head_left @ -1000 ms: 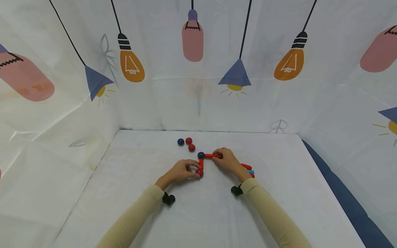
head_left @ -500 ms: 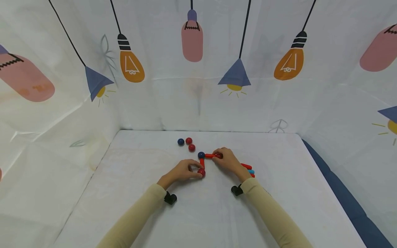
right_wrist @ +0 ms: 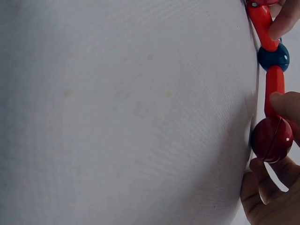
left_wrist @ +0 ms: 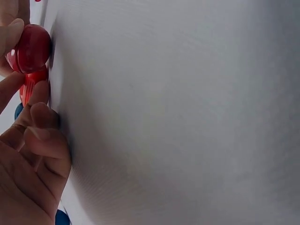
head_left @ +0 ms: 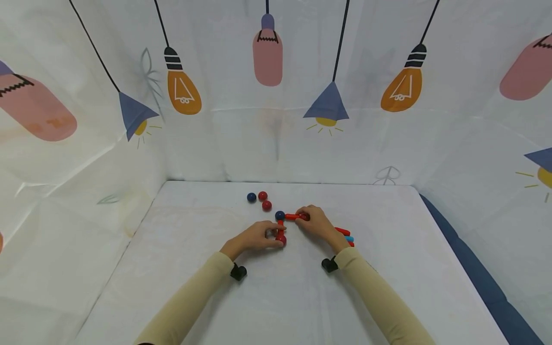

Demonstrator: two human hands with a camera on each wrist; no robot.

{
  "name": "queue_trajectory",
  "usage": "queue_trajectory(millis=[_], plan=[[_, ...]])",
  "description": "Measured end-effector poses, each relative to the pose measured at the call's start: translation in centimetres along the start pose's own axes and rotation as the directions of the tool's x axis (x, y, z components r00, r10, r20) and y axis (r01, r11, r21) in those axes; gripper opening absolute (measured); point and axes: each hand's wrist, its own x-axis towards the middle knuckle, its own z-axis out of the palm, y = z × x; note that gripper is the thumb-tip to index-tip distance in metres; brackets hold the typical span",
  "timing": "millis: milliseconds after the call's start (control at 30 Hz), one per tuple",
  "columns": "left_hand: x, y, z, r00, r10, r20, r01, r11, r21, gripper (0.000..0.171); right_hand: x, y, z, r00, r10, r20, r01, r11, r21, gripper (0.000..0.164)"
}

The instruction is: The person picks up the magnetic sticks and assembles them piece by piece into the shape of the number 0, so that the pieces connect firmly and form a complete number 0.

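the step in hand seems to be the setting of a corner shape of rods and balls, a little below the middle of the frame. the blue ball [head_left: 280, 215] makes the corner; from it one red rod [head_left: 291, 217] goes to the right, toward the right red ball [head_left: 304, 217], and another red rod [head_left: 281, 229] goes down to the lower red ball [head_left: 282, 240].

the left hand [head_left: 256, 235] is grasping the lower red ball between thumb and index finger, with the index finger reaching onto its rod. the right hand [head_left: 316, 224] is grasping the right red ball, and its thumb lies on the rod beside it. whether the joints are fully seated, i cannot tell.

in my judgement, the next move calls for a gentle, even hold, so that the angle is adjusted without pulling the corner apart. after this, one hand would need to be freed for another piece.

for room, the white table [head_left: 379, 211] is open at upper right and at lower centre. upward the space is tighter: a loose navy ball [head_left: 251, 197] and two loose red balls [head_left: 265, 201] lie just above the corner, not far from the table's back edge. at right, the spare rods [head_left: 342, 231] are partly hidden by the right forearm, which could push them.
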Motion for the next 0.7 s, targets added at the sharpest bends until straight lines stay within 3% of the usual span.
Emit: queue_trajectory(millis=[700], plan=[[1.1, 0.2, 0.0, 0.999, 0.037, 0.036, -0.041, 0.991, 0.127, 0.050, 0.1, 0.1, 0.0, 1.000, 0.007, 0.020, -0.007, 1.000, 0.016, 0.029]])
